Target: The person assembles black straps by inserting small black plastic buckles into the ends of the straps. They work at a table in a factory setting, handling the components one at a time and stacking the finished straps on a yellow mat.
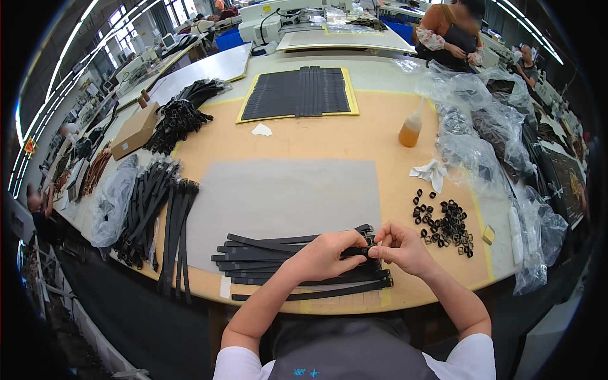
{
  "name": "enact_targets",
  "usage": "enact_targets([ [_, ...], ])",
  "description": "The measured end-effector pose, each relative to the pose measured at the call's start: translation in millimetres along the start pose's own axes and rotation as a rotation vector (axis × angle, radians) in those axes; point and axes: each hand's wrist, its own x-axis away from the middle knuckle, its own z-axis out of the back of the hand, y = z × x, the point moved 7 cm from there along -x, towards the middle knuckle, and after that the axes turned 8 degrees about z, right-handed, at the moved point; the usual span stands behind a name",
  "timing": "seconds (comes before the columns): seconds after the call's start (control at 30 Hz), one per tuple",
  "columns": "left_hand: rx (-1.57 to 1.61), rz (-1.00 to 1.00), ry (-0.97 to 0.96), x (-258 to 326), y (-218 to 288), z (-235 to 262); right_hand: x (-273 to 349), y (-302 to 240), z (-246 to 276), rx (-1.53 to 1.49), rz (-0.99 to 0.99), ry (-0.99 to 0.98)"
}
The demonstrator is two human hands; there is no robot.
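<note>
The left grip (330, 254) and right grip (403, 249) are pinching a buckled strap end (370, 240), just over the right end of the strap pile (253, 258). Crowded pinching could be letting it slip; a drifting right grip could be scattering the black loops (451, 221) right of the pile. Beyond those loops, an amber-filled bottle (410, 131) is standing; more straps (179, 221) are lying left of the pile.
</note>
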Motion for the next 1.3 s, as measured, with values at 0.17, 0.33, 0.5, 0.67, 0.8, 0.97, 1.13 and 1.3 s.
enact_targets([
  [0.17, -0.026, -0.017, 0.158, -0.4, 3.9, 15.7, 0.4, 0.7, 10.5, -0.231, -0.032, 0.117],
  [0.33, 0.031, 0.014, 0.205, 2.8, -1.4, 23.0, 7.5, 1.8, 9.0, -0.512, -0.031, -0.078],
  [0.5, -0.044, -0.032, 0.19, 1.3, 8.4, 22.5, 4.3, 2.7, 3.3, -0.441, -0.003, -0.044],
  [0.67, -0.122, -0.083, 0.157, 2.3, 17.9, 15.8, -2.1, -5.4, -10.6, -0.273, 0.042, -0.057],
  [0.8, -0.194, -0.112, 0.116, 5.2, 18.2, 8.3, -4.0, -17.5, -25.0, -0.106, -0.145, -0.126],
  [0.97, -0.197, -0.122, 0.09, 2.2, 13.8, 5.0, -5.1, -10.4, -28.3, 0.001, -0.152, -0.111],
  [1.13, -0.057, 0.03, 0.071, 0.4, 4.8, 11.5, -5.5, -1.9, -22.6, -0.011, -0.202, -0.087],
  [1.3, 0.02, 0.068, 0.054, 0.1, -5.8, 16.5, -8.4, 1.7, -20.0, -0.074, -0.211, -0.115],
])
